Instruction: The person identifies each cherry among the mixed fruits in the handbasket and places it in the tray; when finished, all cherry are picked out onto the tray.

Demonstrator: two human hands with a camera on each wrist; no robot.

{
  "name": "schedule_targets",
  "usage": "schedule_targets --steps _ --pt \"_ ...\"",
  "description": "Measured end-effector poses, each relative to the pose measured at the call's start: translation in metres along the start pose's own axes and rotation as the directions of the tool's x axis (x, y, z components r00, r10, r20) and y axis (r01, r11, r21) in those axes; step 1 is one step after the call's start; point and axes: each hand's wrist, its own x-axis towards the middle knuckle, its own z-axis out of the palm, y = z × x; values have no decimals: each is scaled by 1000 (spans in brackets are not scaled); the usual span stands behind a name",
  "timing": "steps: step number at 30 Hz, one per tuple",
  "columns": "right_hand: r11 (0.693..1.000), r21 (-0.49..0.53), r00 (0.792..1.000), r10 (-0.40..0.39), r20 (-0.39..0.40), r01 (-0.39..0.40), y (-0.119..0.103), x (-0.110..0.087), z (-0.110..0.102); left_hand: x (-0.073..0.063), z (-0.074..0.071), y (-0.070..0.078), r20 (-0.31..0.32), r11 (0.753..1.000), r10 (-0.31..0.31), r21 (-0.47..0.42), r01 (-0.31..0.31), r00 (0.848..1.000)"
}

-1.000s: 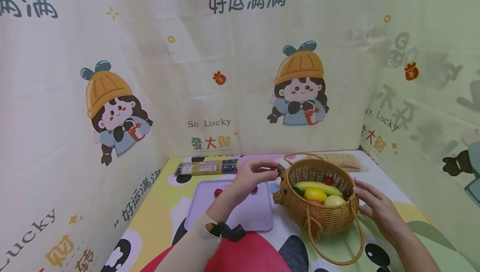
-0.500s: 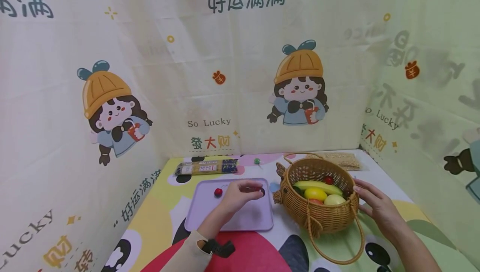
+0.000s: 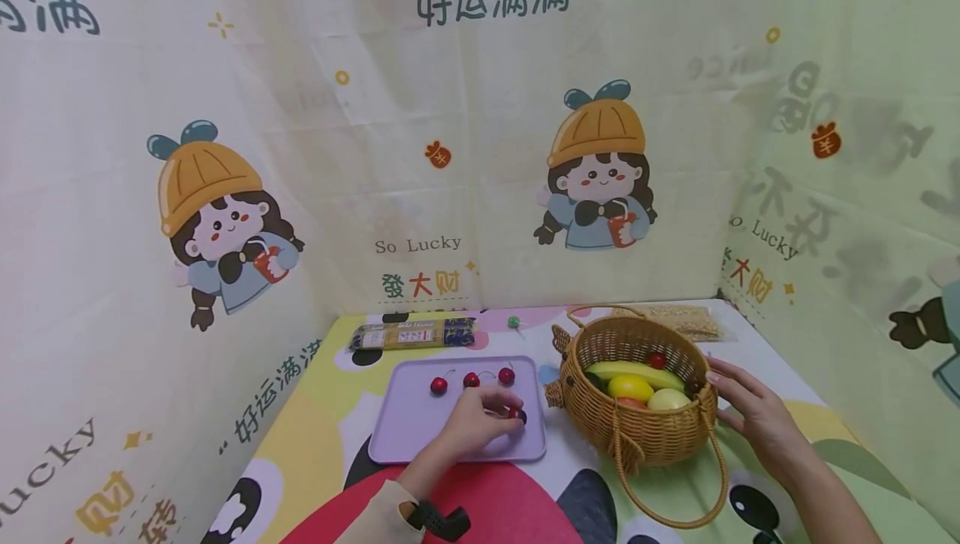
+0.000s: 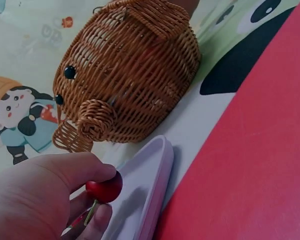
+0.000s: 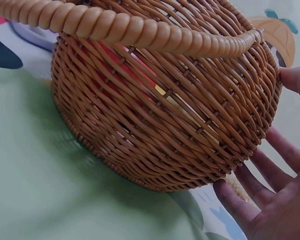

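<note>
My left hand [image 3: 474, 426] is low over the right part of the lilac tray [image 3: 397, 442], pinching a dark red cherry [image 4: 106, 189] between thumb and fingers; a green stem hangs from it. Three more cherries lie toward the tray's far side, one of them a left cherry [image 3: 438, 386]. To the right stands a pig-shaped wicker basket [image 3: 652, 440] containing a banana [image 3: 637, 375], a yellow lemon-like fruit [image 3: 630, 390], a pale round fruit [image 3: 668, 400] and a small red fruit [image 3: 657, 360]. My right hand [image 3: 761, 412] touches the basket's right side with extended fingers.
Behind the tray lies a long packet [image 3: 412, 334] with dark ends. A small green round thing [image 3: 513, 322] is near the back edge. Behind the basket is a clear bag of grains [image 3: 686, 323]. The basket's rope handle [image 3: 675, 525] droops in front. Printed cloth walls surround the table.
My left hand has come from beside the basket's left rim, back over the tray and down toward its near right part. The right hand and basket have stayed put.
</note>
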Motion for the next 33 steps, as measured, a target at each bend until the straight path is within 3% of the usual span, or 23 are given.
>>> schedule_targets --steps 20,27,33 --pt "1000 -16 1000 11 3 -11 -6 0 2 -5 -3 0 13 998 6 70 -7 1000" --pt "1000 -5 1000 0 7 0 -3 -2 0 0 -5 12 -19 995 4 101 -2 1000" --pt "1000 -5 1000 1 6 -1 -2 -2 0 3 -1 29 -38 989 60 140 -54 997"
